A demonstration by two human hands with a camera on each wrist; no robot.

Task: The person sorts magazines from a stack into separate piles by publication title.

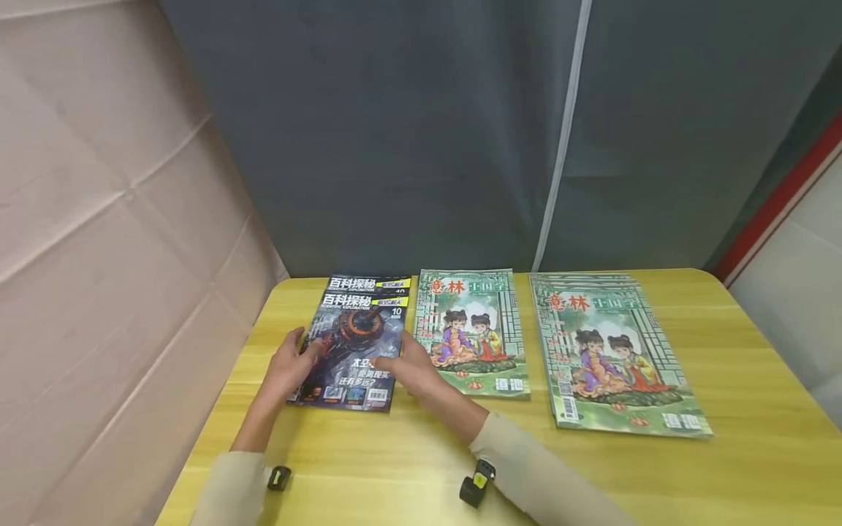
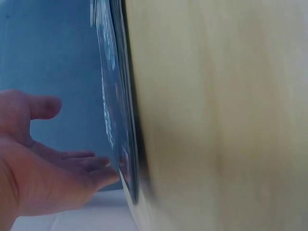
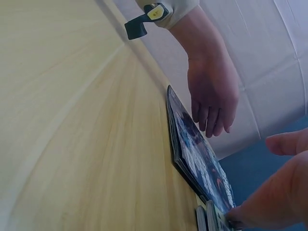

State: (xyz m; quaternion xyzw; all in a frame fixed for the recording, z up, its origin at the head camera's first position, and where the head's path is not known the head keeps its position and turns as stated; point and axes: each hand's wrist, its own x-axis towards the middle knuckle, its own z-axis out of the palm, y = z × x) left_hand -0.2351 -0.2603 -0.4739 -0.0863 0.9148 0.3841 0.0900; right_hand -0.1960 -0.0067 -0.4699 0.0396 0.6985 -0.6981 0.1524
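A dark magazine (image 1: 349, 376) with a space-machine cover lies at the left of the table. Behind its top edge shows a matching magazine (image 1: 351, 283), partly covered. My left hand (image 1: 286, 369) is at the dark magazine's left side, fingertips at its edge in the left wrist view, thumb raised apart from the fingers. At its right side is my right hand (image 1: 413, 367); the right wrist view shows this thumb lifted too, fingers by the neighbouring magazine edges. Close to the right hand lies a green magazine (image 1: 470, 329) with two cartoon children.
Farther right, several matching green magazines (image 1: 618, 358) are stacked with their top edges slightly staggered. They lie on a yellow wood-grain table (image 1: 421, 467). A dark grey curtain (image 1: 408, 131) hangs behind it, and pale cloth (image 1: 118, 256) stands along the left side.
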